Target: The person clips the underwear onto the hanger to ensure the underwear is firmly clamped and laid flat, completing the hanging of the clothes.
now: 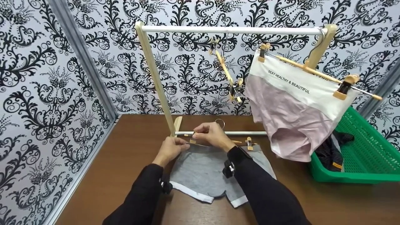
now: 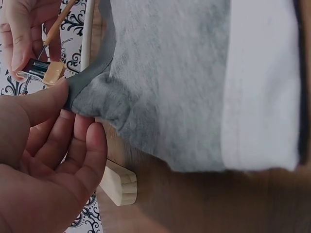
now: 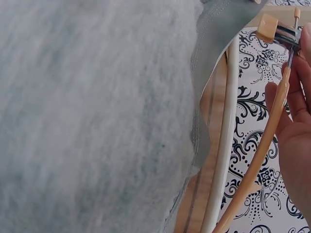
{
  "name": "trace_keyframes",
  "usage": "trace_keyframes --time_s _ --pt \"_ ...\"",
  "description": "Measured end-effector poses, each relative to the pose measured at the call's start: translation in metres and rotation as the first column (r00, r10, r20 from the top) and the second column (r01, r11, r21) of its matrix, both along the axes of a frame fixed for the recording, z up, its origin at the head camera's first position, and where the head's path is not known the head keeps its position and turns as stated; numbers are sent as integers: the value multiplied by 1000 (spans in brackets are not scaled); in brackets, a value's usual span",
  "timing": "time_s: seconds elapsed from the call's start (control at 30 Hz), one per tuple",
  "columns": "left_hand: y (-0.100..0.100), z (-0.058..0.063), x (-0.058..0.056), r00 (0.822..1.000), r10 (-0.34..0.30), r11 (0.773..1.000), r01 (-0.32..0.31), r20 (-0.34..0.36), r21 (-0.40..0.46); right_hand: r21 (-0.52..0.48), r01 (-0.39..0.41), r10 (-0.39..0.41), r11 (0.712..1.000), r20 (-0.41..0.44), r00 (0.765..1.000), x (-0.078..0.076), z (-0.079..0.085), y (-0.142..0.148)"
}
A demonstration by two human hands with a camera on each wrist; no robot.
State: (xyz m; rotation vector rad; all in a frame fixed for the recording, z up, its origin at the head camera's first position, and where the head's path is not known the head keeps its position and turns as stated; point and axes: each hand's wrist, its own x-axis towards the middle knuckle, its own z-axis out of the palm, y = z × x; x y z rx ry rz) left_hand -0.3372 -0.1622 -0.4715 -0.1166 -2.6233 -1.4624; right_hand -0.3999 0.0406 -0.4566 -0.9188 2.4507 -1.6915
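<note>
Grey shorts (image 1: 200, 168) with white leg hems lie flat on the brown table. My left hand (image 1: 170, 150) pinches the left corner of their waistband (image 2: 90, 73) between thumb and fingers. Close by, my right hand (image 1: 212, 136) grips the left clip (image 2: 52, 73) of a clip hanger (image 3: 262, 145) by its back end. In the right wrist view a small gap shows between that clip and the waistband. The hanger's other clip (image 1: 249, 143) is at the right part of the waistband; whether it bites the cloth is hard to tell.
A wooden rack with a white rail (image 1: 234, 30) stands behind the shorts. From it hang a bare clip hanger (image 1: 223, 65) and pink-and-white underpants (image 1: 290, 103) on another hanger. At right, a green basket (image 1: 353, 176) holds dark clothes (image 1: 331, 153). Patterned wall panels enclose the table.
</note>
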Motion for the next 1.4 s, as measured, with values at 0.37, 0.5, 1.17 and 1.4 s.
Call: trace_keyframes --time_s 0.37,0.5,1.17,1.4 --pt "2 1 -3 998 -6 982 -5 56 189 23 -29 30 999 -23 999 -2 -6 3" --pt "2 1 -3 996 1 976 -20 86 216 9 -49 49 999 -16 999 -2 -8 3" --pt "6 0 -1 997 60 992 -65 48 110 124 12 -7 992 -40 999 3 -10 10" --pt "7 0 -2 992 90 993 -96 87 70 207 43 -22 977 -99 995 4 -7 29"
